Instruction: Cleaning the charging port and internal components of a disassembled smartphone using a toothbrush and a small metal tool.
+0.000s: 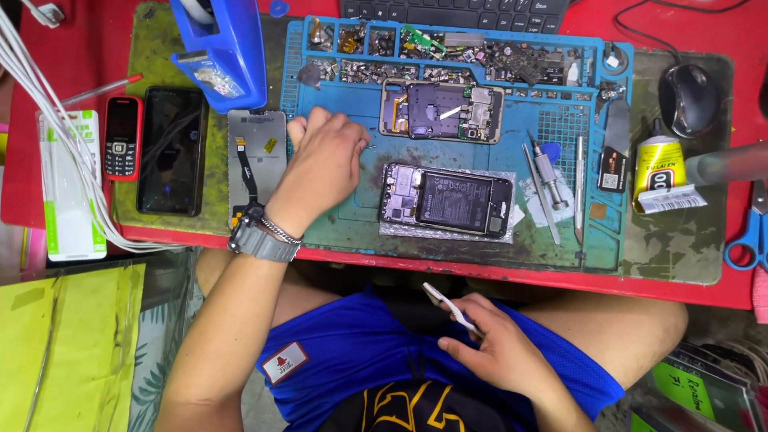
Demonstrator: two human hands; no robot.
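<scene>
From the head view, the left hand (320, 164) rests closed on the blue mat (360, 232), holding nothing I can see. The right hand (496, 348) pinches white tweezers (450, 307) over the lap. The opened phone (446, 202) lies on the tabletop, back off, not closed up yet.

Pretty bright, even light from above, colours pop. Soft shadows only, mostly under the worktop (512, 276) edge around the lap. Centre's sharp; the grey thing (724, 164) at right is blurry, edges bend slightly.
</scene>
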